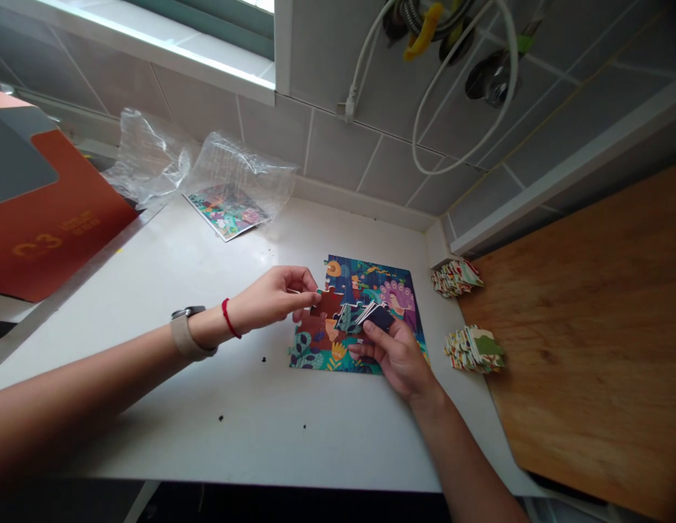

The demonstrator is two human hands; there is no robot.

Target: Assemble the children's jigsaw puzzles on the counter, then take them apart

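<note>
A colourful jigsaw puzzle (400, 290), joined over most of its area, lies on the white counter, with a peacock at its right side. My left hand (280, 294) pinches a reddish-brown puzzle piece (327, 302) over the left part of the picture. In my right hand (395, 352) is a small fanned stack of puzzle pieces (378, 317), dark backs and a teal leafy face showing. That hand hovers above the lower right of the puzzle and covers part of it.
Two piles of pieces (457, 279) (475, 349) stand at the right beside a wooden board (582, 341). Behind lie a printed picture card (229, 211) and clear plastic bags (239, 171). An orange box (59, 218) is at left. A white cable (419, 138) hangs on the tiled wall.
</note>
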